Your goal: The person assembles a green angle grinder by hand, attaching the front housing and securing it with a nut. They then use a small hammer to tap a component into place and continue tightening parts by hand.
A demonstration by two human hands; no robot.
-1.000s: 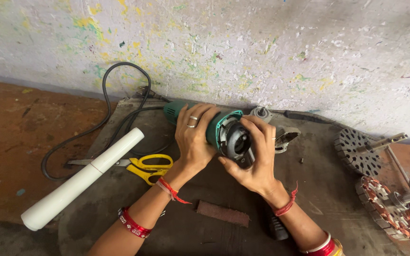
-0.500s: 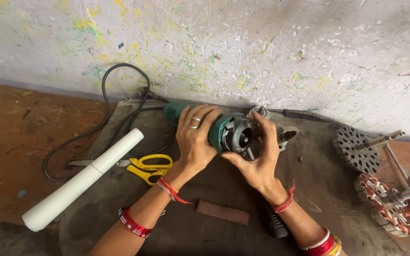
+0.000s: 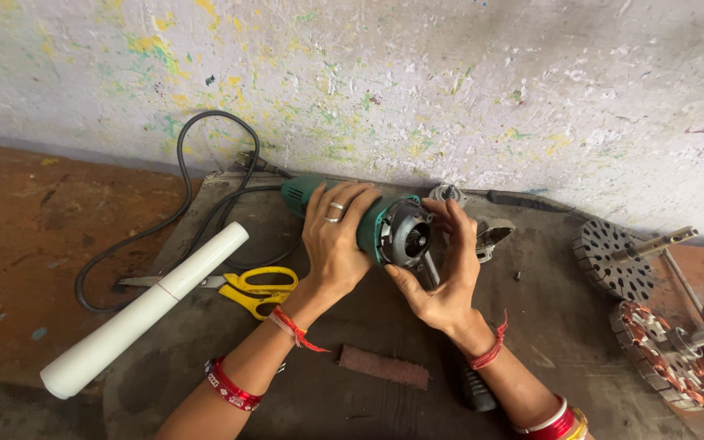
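Note:
A green power tool body, like an angle grinder with its head taken off, lies on a grey mat by the wall. My left hand wraps over its top and grips it. My right hand cups the open grey front end, palm up, fingers spread beside it. The detached grey gear head lies just right of my right hand. The tool's black cord loops away to the left.
Yellow-handled scissors and a white plastic pipe lie at the left. A brown abrasive strip sits near the front. Two motor rotors with shafts rest at the right. The paint-flecked wall stands close behind.
My right hand has opened away from the tool's front end, exposing the grey motor opening. The tool has turned slightly toward me. My left hand keeps its grip.

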